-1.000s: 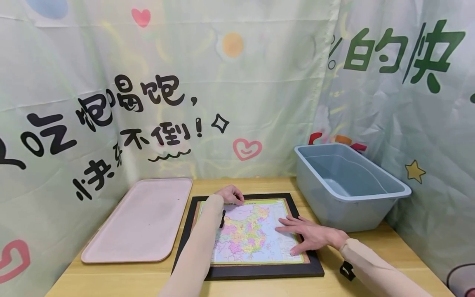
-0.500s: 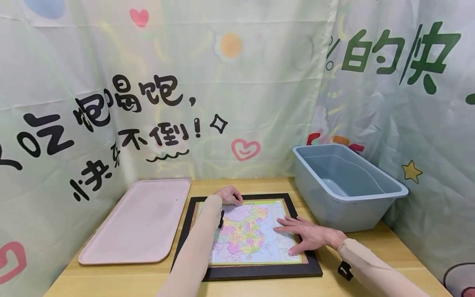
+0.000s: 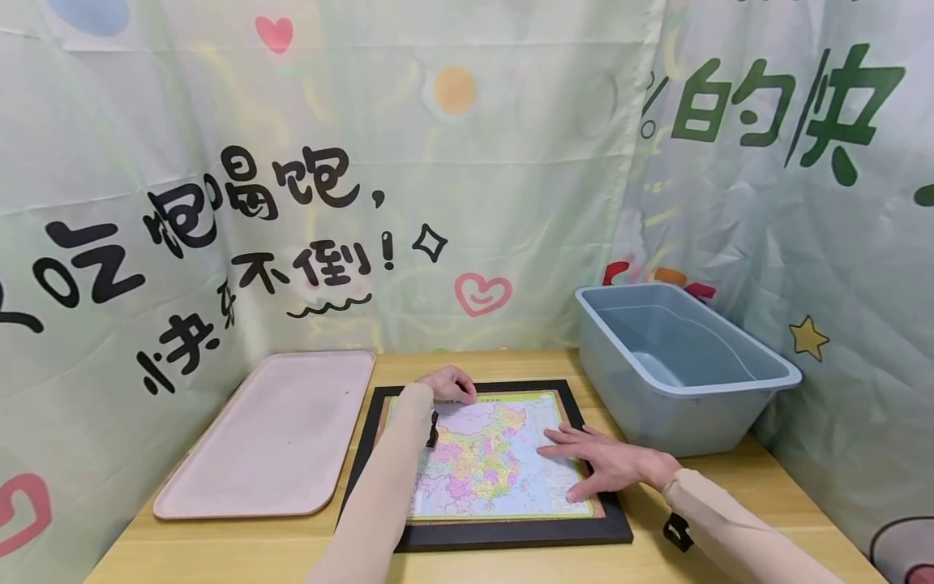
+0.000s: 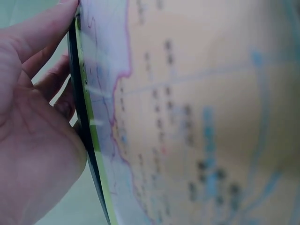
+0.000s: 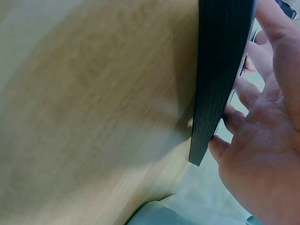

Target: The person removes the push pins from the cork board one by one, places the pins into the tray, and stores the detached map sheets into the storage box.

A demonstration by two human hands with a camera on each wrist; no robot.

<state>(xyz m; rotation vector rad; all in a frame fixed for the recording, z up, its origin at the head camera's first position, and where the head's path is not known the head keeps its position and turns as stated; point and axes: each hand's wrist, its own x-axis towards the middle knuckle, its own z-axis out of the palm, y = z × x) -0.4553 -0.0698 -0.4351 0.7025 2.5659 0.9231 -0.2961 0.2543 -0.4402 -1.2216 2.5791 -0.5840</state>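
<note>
A colourful map (image 3: 481,454) lies flat inside a black frame (image 3: 525,533) on the table. My left hand (image 3: 448,384) is at the map's top edge, its fingers bent and the fingertips low on the border. In the left wrist view the left hand (image 4: 42,93) is beside the frame's dark edge; whether its fingertips pinch anything is hidden. My right hand (image 3: 616,464) rests with spread fingers on the map's right side, the palm over the frame's right bar. The right wrist view shows this hand (image 5: 262,126) against the black frame bar (image 5: 218,70), fingers lying over it.
A pink tray (image 3: 273,438) lies to the left of the frame. At the back right stands a blue-grey plastic tub (image 3: 657,414). Printed cloth (image 3: 511,203) hangs behind and along both sides of the wooden table (image 3: 241,556).
Both hands keep nearly the same place on the map. The head view has shifted slightly, so everything appears a little farther left.
</note>
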